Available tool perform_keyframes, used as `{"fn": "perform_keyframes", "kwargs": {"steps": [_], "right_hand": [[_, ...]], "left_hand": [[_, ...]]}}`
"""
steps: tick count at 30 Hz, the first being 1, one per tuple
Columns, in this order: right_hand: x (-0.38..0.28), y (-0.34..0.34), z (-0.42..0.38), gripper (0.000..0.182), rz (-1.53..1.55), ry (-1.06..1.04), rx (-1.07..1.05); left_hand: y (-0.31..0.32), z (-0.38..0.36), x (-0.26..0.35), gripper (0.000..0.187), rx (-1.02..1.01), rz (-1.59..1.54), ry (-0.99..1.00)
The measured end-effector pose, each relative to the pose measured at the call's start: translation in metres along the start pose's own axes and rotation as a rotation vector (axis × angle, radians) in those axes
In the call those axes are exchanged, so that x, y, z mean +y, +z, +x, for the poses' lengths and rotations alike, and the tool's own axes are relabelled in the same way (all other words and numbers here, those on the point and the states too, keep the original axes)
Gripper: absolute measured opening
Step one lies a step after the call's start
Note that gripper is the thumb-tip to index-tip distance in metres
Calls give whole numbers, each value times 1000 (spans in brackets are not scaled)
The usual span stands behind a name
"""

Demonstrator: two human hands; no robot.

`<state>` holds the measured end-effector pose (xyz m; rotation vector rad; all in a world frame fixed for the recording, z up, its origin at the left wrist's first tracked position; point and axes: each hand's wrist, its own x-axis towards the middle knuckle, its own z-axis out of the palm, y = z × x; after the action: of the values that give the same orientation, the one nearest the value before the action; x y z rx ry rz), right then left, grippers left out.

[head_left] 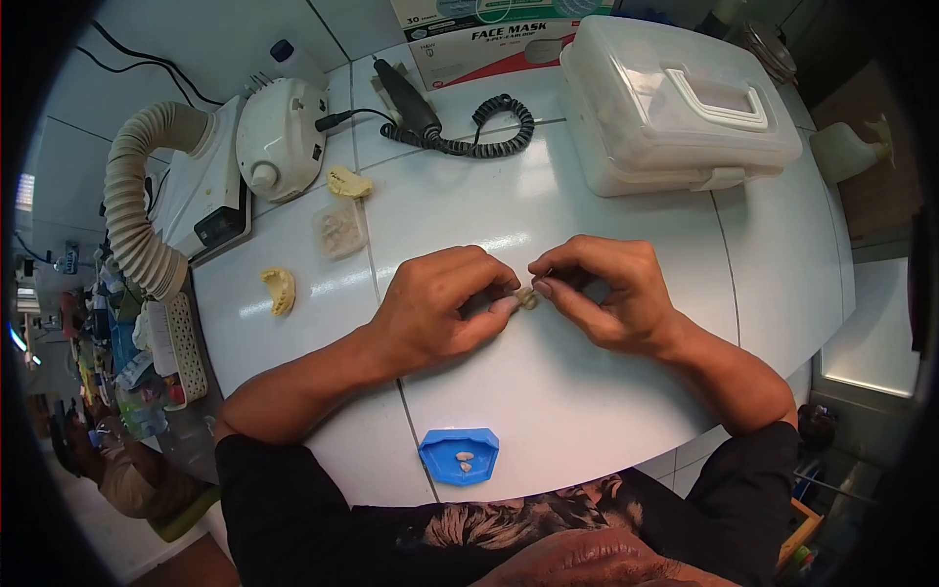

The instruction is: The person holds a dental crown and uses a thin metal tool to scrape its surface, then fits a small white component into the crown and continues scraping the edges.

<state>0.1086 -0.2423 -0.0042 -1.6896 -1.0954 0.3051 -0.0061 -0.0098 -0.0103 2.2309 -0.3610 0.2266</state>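
Note:
Over the middle of the white table, my left hand (440,298) is closed in a pinch on a small beige dental piece (529,299). It is too small to make out in detail. My right hand (611,293) meets it from the other side, thumb at the piece and index finger curled just above. Whether a tiny thing sits between those right fingertips is hidden. Below the hands, a blue tray (430,456) holds small pale pieces (465,457). To the left lie two yellow dental casts, a nearer one (279,291) and a farther one (348,182).
A small clear box (339,230) stands beside the farther cast. Behind are a white control unit (282,137), a black handpiece (409,101) with coiled cord, a face mask box (489,54) and a translucent case (680,108). A ribbed hose (127,210) arches at left.

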Motion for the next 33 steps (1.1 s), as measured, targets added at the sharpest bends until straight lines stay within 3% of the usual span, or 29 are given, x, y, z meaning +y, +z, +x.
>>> {"fn": "perform_keyframes", "kwargs": {"steps": [9,33], "right_hand": [[-4,-4,1,14,40,70,-20],[-2,1,2,13,-46,10,-33]], "left_hand": [[-3,3,4,31,-42,-21,-48],[1,3,2,19,-12,-39,-50]]}}
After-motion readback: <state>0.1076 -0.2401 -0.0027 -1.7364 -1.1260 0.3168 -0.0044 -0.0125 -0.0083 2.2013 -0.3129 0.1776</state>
